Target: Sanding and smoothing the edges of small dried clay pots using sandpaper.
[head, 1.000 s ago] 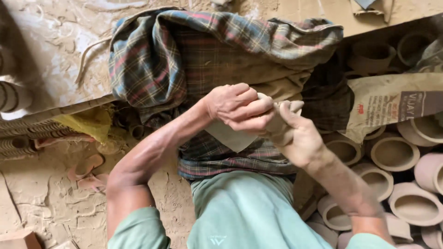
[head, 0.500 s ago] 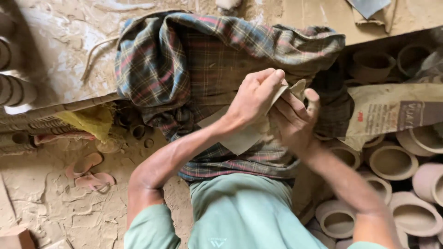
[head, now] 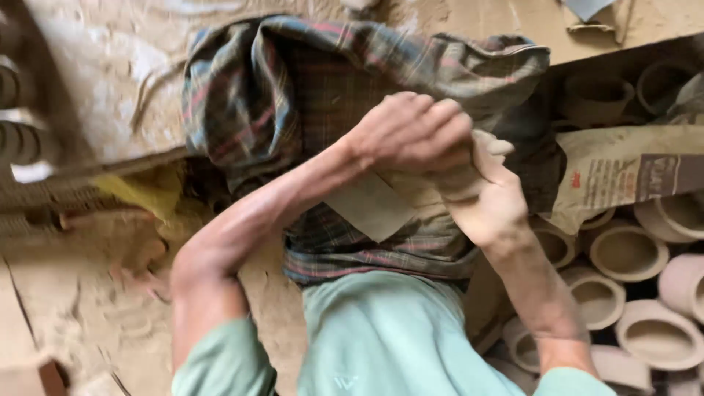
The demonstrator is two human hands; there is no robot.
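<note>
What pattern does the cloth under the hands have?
The cloth is plaid: dark green-grey with red and pale stripes, seen in the head view.

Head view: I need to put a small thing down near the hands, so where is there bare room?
Bare patches: the dusty clay-smeared floor left of the left arm, and the dusty surface beyond the plaid cloth. Crowded: right side, packed with round clay pots and a paper sack.
</note>
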